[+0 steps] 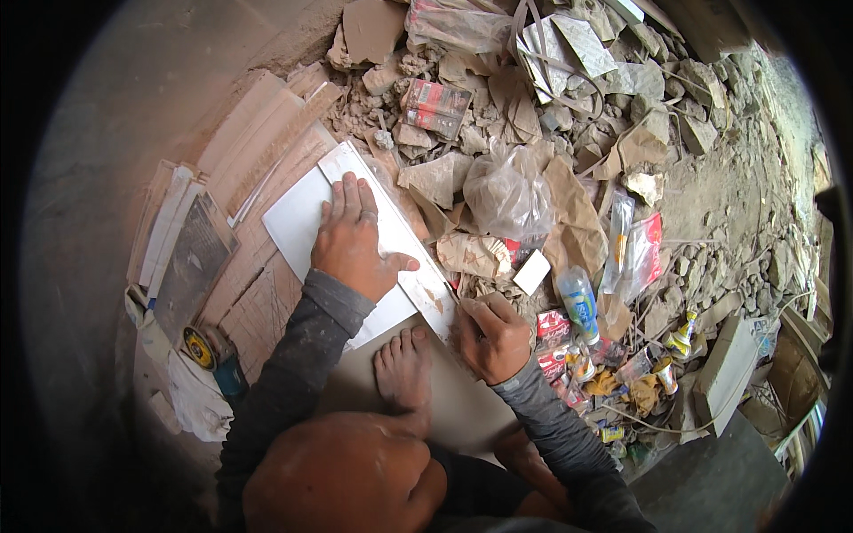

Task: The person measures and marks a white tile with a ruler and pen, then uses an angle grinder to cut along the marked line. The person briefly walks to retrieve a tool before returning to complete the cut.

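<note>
A white tile-like sheet [297, 218] lies in front of me, with a narrow white strip [400, 233] laid slantwise along its right side. My left hand [348, 247] presses down on the strip and sheet, its fingers stretched out and its thumb spread to the right. At the strip's near right end, my right hand [494, 338] is closed with bent fingers against the edge. Whatever it grips is hidden by the fingers. My bare foot [404, 366] rests just below the sheet, on a grey-beige surface.
An angle grinder [206, 354] with a yellow disc lies at the left, beside a white bag [194, 395] and stacked tile pieces [258, 133]. Rubble, a clear plastic bag [508, 197], a plastic bottle [579, 304] and red packets [553, 329] cover the ground at the right.
</note>
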`<state>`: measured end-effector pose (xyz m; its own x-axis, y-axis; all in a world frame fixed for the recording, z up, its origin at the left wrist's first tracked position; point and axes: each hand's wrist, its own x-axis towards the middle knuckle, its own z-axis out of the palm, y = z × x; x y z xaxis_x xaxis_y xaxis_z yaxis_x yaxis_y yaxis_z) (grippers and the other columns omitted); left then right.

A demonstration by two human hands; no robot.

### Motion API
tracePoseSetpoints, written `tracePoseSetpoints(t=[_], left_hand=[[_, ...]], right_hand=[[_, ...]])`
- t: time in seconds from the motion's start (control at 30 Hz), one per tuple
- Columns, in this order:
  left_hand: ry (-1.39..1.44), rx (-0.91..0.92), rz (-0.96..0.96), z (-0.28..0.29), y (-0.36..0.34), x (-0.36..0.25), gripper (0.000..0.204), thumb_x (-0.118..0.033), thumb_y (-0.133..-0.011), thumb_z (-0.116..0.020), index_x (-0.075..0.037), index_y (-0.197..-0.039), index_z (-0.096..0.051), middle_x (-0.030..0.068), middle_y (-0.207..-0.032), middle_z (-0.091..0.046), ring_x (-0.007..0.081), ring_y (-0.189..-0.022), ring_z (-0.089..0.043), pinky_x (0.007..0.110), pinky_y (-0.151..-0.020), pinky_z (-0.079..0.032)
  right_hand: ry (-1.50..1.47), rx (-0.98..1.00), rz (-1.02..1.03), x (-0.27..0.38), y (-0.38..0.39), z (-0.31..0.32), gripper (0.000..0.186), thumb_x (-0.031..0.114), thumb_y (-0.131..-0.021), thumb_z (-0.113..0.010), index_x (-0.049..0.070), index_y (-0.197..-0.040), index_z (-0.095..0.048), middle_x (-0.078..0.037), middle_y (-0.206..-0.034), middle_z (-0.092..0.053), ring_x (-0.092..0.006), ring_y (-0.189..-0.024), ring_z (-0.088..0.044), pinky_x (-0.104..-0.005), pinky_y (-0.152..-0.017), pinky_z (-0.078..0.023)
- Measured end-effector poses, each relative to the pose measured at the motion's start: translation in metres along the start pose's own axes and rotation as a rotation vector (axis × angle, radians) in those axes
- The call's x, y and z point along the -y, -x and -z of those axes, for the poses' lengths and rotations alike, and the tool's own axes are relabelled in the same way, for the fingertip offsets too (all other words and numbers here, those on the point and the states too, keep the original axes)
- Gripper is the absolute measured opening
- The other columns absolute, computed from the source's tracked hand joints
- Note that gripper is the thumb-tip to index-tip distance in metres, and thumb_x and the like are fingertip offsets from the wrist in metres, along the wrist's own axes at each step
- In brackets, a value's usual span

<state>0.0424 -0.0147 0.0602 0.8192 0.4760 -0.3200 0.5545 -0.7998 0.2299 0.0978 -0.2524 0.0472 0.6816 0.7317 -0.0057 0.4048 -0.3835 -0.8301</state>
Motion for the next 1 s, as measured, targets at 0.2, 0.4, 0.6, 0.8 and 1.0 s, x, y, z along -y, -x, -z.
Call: tracePoseSetpoints(t=[0.2, 0.4, 0.6, 0.8, 1.0], left_hand=[[-0.022, 0.005, -0.004, 0.003, -0.002, -0.002, 0.119, -0.053, -0.073, -0.086, 0.019, -0.150, -0.031, 0.0400, -0.160, -0.026, 0.0503, -0.151, -0.027, 0.053, -0.124, -0.024], [0.000, -0.001, -0.003, 0.001, 0.000, -0.002, 0.119, -0.053, -0.073, -0.086, 0.019, -0.150, -0.031, 0.0401, -0.160, -0.025, 0.0506, -0.151, -0.026, 0.053, -0.125, -0.023], [-0.005, -0.011, -0.013, 0.001, -0.002, 0.001, 0.119, -0.052, -0.072, -0.086, 0.018, -0.151, -0.031, 0.0403, -0.159, -0.026, 0.0514, -0.150, -0.027, 0.053, -0.124, -0.024], [0.023, -0.010, -0.013, 0.000, 0.000, 0.000, 0.120, -0.053, -0.071, -0.087, 0.019, -0.150, -0.032, 0.0403, -0.159, -0.027, 0.0509, -0.150, -0.027, 0.053, -0.124, -0.024], [0.015, 0.004, -0.002, 0.004, -0.003, 0.000, 0.120, -0.051, -0.070, -0.087, 0.019, -0.150, -0.031, 0.0401, -0.159, -0.027, 0.0498, -0.151, -0.026, 0.053, -0.125, -0.022]], right_hand=[[-0.008, 0.033, 0.050, -0.003, 0.000, 0.004, 0.023, -0.005, -0.079, -0.073, -0.003, -0.102, -0.070, -0.016, -0.083, -0.064, -0.0345, -0.069, -0.065, -0.0404, -0.062, -0.053], [0.003, 0.078, -0.010, -0.002, -0.004, 0.004, 0.021, -0.005, -0.080, -0.074, -0.003, -0.101, -0.071, -0.017, -0.082, -0.065, -0.0340, -0.070, -0.066, -0.0402, -0.061, -0.053], [-0.063, -0.003, 0.012, 0.001, -0.004, 0.007, 0.016, -0.005, -0.081, -0.071, -0.001, -0.096, -0.070, -0.018, -0.080, -0.059, -0.0373, -0.066, -0.063, -0.0438, -0.058, -0.050], [-0.037, 0.034, -0.008, -0.002, -0.030, -0.011, 0.017, -0.004, -0.080, -0.072, 0.000, -0.097, -0.072, -0.018, -0.080, -0.063, -0.0366, -0.068, -0.065, -0.0417, -0.059, -0.052], [-0.074, -0.035, 0.041, 0.003, -0.023, -0.003, 0.016, -0.004, -0.080, -0.072, -0.001, -0.095, -0.072, -0.017, -0.079, -0.063, -0.0344, -0.067, -0.064, -0.0420, -0.060, -0.052]])
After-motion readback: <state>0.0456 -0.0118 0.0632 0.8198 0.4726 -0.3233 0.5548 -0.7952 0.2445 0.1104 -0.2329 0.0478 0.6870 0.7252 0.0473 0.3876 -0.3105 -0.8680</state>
